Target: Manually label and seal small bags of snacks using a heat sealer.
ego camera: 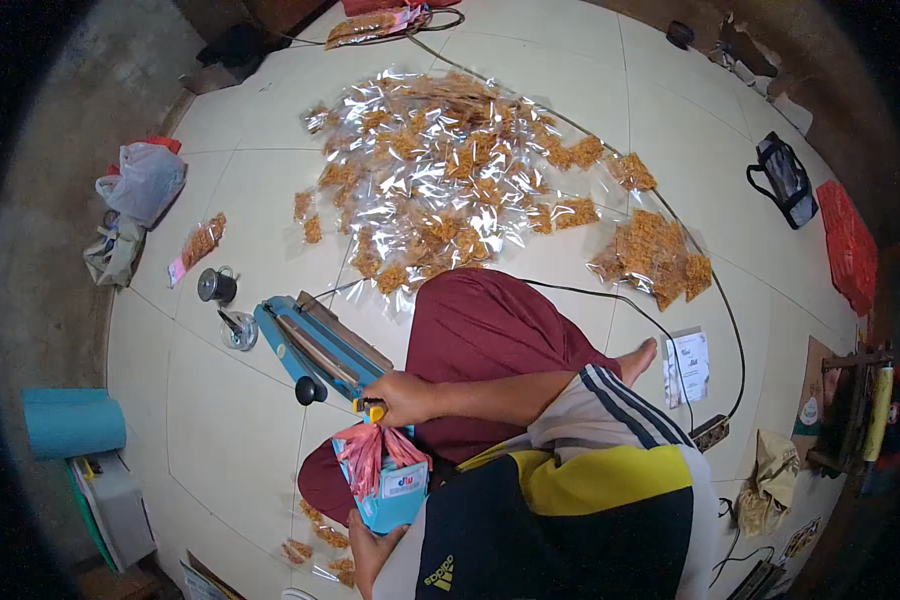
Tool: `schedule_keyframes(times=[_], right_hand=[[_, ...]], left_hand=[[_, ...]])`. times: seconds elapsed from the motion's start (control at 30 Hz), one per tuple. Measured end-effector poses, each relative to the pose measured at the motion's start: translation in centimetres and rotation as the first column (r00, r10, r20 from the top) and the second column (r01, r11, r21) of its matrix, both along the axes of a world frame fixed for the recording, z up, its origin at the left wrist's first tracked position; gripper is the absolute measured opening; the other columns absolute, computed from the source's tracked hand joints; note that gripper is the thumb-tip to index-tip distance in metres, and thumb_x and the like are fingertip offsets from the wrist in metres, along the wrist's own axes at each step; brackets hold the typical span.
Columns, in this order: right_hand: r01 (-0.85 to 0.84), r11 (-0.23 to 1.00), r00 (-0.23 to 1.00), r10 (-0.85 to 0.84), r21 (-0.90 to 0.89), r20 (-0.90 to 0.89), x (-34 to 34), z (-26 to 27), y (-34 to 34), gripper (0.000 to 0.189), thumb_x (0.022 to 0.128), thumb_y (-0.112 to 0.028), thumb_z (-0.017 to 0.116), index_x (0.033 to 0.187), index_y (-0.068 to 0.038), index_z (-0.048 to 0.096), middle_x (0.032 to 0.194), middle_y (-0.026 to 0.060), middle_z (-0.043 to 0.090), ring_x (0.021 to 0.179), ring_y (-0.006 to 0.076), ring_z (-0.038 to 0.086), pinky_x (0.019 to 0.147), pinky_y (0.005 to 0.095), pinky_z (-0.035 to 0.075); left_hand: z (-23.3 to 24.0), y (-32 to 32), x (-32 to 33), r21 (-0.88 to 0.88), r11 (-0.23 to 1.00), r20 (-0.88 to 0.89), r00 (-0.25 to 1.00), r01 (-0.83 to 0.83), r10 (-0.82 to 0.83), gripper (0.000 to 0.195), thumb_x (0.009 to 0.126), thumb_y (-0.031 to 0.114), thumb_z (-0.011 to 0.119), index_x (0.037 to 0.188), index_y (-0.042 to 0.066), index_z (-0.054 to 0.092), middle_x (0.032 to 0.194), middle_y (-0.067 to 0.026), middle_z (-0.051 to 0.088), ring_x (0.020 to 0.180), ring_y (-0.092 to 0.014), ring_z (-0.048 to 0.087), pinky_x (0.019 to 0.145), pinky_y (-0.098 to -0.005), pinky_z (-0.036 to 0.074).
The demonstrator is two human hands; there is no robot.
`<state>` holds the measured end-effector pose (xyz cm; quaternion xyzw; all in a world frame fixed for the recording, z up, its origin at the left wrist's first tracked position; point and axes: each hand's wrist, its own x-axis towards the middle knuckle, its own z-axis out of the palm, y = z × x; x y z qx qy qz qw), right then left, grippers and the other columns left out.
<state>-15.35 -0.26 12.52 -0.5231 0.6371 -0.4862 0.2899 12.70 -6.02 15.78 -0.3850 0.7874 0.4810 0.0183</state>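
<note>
I sit on the tiled floor with my legs folded. My right hand (403, 400) is closed around a small yellow-and-black tool (370, 408), mostly hidden by the fingers. Just below it, gathered pink plastic strips (369, 454) drape over a light-blue box-shaped body (396, 504) bearing a printed label. Thumb and fingers of my left hand (373, 544) grip its lower end. Beyond my right hand lies a blue impulse sealer (300, 345) with a black knob (310, 390). I cannot tell whether the box-shaped body is joined to it.
Clear bags of orange-brown snacks (435, 172) form a large pile, with a smaller group (645, 251) to the right. A metal cup (217, 285) and a glass jar (238, 330) stand beyond the sealer. A black cable (630, 300) runs to a power strip (711, 433).
</note>
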Motion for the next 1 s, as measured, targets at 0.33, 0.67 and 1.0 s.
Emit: schedule_keyframes(times=[0.33,0.67,1.0], right_hand=[[0.193,0.955,0.973,-0.215,-0.227,-0.079,-0.8,1.2,0.2,0.013,0.06,-0.005,0.056,0.073,-0.002,0.053,0.061,0.013,0.05,0.055,0.0261,0.051,0.048,0.0332,0.041],[-0.031,0.979,0.946,0.094,-0.203,0.31,-2.3,4.4,2.9,0.012,0.071,-0.011,0.053,0.075,0.0,0.051,0.056,0.0082,0.05,0.053,0.0074,0.049,0.046,0.0251,0.039],[0.354,0.934,0.856,-0.34,0.039,0.389,-7.4,4.1,4.8,0.01,0.072,-0.011,0.056,0.076,-0.003,0.053,0.065,-0.0018,0.051,0.06,0.0042,0.045,0.052,0.0202,0.039]], left_hand=[[3.4,1.5,-4.0,0.07,0.998,0.008,1.0,-0.002,0.001,0.055,0.052,0.007,0.072,0.097,-0.003,0.041,0.084,-0.0196,0.057,0.079,-0.024,0.057,0.068,-0.031,0.043],[2.4,1.5,-2.5,0.025,0.998,-0.061,0.996,0.063,-0.061,0.054,0.054,0.006,0.071,0.1,0.0,0.043,0.086,-0.0144,0.058,0.078,-0.023,0.057,0.069,-0.0303,0.043],[2.7,1.2,-4.0,-0.036,0.984,0.044,0.984,0.175,-0.173,0.049,0.059,0.014,0.069,0.099,0.002,0.044,0.072,-0.0161,0.057,0.06,-0.026,0.057,0.054,-0.0321,0.043]])
